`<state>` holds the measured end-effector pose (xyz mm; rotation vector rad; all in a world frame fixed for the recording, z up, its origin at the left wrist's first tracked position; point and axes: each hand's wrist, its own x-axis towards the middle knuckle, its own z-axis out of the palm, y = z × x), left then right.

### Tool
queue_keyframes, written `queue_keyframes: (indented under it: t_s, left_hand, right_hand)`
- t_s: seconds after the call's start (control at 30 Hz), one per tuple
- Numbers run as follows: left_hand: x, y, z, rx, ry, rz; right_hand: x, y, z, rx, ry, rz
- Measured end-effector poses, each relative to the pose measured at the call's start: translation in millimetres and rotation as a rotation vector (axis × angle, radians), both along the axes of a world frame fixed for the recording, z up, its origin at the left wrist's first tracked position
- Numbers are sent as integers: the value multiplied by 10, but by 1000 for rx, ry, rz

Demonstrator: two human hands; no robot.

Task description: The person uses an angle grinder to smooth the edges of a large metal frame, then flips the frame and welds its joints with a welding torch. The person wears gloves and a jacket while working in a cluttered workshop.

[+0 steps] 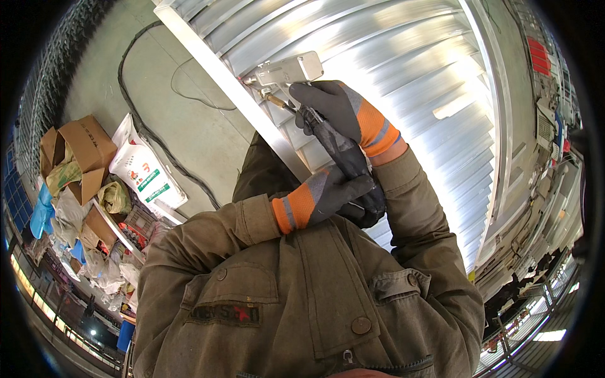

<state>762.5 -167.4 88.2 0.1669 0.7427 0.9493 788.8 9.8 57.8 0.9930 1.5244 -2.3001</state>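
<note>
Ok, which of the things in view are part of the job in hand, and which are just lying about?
In hand:
- right hand, gripping the metal tool
- left hand, holding the tool's black sheathed hose
- ribbed metal panel, with the tool's tip at its frame

Lying about:
- cardboard boxes
- white printed sack
- black cable on the floor
- crumpled wrapping

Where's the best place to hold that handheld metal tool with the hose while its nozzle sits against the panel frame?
Probably two grips, as now. The right hand comes from behind the metal tool and wraps its dark handle just behind the boxy silver head, which is too blocky to close around. The left hand takes the black sleeved hose lower down, carrying its drag so the nozzle stays on the frame edge.
</note>
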Motion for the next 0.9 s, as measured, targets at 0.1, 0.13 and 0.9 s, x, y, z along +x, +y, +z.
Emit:
queue_keyframes:
  t_s: [0.1, 0.13, 0.9]
  left_hand:
    - [13, 7, -14, -6, 44, -13]
    - [13, 10, -16, 0, 67, -31]
    - [57, 14, 97, -13, 82, -38]
  right_hand:
    - [-9, 4, -1, 11, 35, 15]
    - [-9, 3, 7, 18, 16, 14]
    - [86, -37, -1, -53, 8, -8]
